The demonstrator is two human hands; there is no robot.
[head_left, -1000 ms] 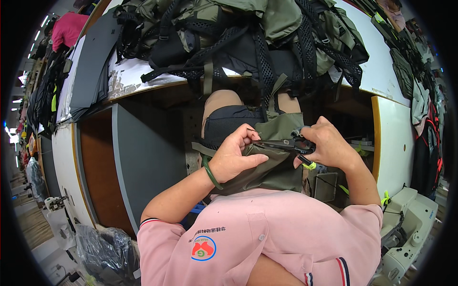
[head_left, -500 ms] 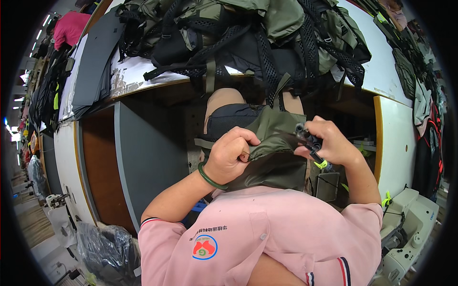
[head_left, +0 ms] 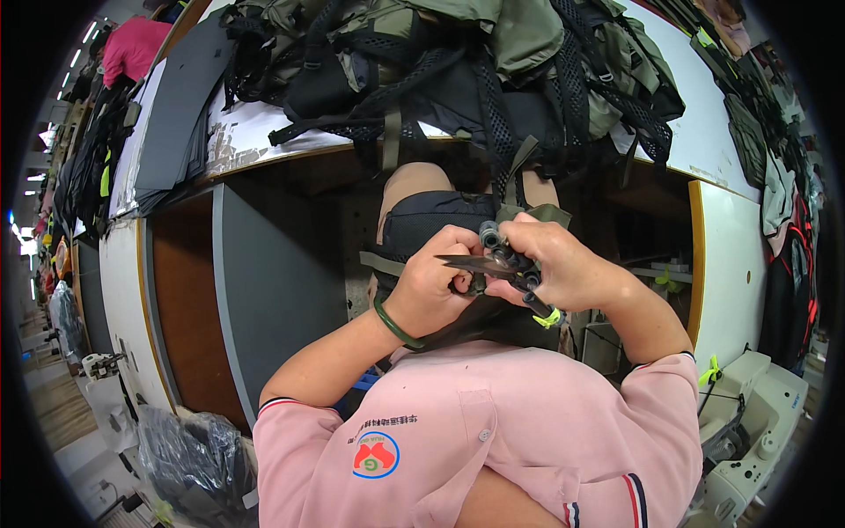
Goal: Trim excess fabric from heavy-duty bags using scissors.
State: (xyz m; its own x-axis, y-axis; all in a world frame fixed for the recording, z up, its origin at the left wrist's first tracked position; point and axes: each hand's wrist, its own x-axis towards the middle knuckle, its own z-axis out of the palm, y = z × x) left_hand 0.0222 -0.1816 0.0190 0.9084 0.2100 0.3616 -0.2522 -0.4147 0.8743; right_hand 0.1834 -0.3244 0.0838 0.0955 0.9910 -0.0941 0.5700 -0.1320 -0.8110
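My right hand (head_left: 563, 264) is closed around a pair of scissors (head_left: 471, 263) with dark, wrapped-looking handles and a yellow-green tie at one end. The blades point left, across the fingers of my left hand (head_left: 431, 286). That hand, below a green bangle, is closed on a fold of the olive-green and black backpack (head_left: 440, 216) lying over my lap. Both hands are close together over it and hide most of the olive fabric. A strap from the backpack runs up toward the table edge.
Several olive and black backpacks with mesh straps (head_left: 488, 106) are heaped on the white table (head_left: 238, 132) ahead. Grey sheets (head_left: 180, 106) lie at its left. A grey panel (head_left: 264, 290) stands below. A sewing machine (head_left: 748, 440) is at right, a plastic-wrapped bundle (head_left: 198, 466) at lower left.
My right hand has moved left with the scissors, bringing the blades up to my left hand. The olive fabric that was stretched between the hands is now bunched and mostly hidden.
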